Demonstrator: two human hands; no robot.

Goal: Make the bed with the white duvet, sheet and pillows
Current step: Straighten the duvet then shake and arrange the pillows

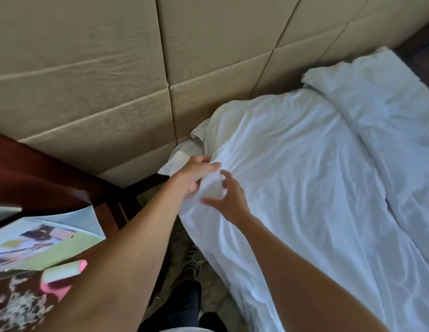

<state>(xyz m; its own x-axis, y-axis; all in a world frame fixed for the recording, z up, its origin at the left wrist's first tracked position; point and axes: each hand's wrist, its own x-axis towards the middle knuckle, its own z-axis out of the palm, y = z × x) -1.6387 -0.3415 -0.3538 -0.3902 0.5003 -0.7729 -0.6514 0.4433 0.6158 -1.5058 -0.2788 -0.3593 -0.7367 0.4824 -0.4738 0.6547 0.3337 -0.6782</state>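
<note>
Left hand clutches the crumpled white cotton sheet mid-frame; right hand hovers unclenched. Best pull taut, evenly.

Bedding's all white: the duvet looks faintly bluish in the folds, and the pillow is plain white too. Headboard is beige padded panels in a grid. Nightstand is dark reddish wood, with a pale blue and green brochure and a pink-and-cream lint roller on it.
</note>
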